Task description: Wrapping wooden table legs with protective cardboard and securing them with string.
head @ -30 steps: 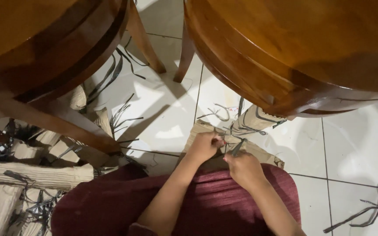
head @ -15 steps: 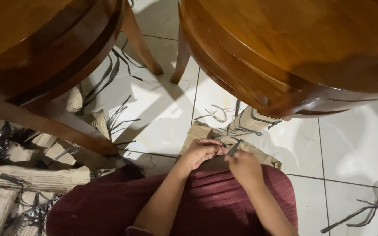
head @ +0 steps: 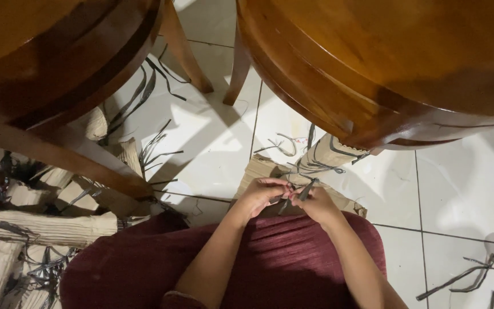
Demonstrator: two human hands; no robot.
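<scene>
So the dark grey strip was the thing both hands were on, sitting right above the maroon lap and just in front of the cardboard piece on the white tiled floor. Its long axis ran at a slant, upper end tipped away from the lap toward the right wooden table, lower end pointing back at the knees. The left hand had its fingers curled in and pinching the strip's lower part. The right hand was pinching too, thumb and forefinger closed on the upper bit. More loose dark strips lay left of the cardboard, under the other table.
</scene>
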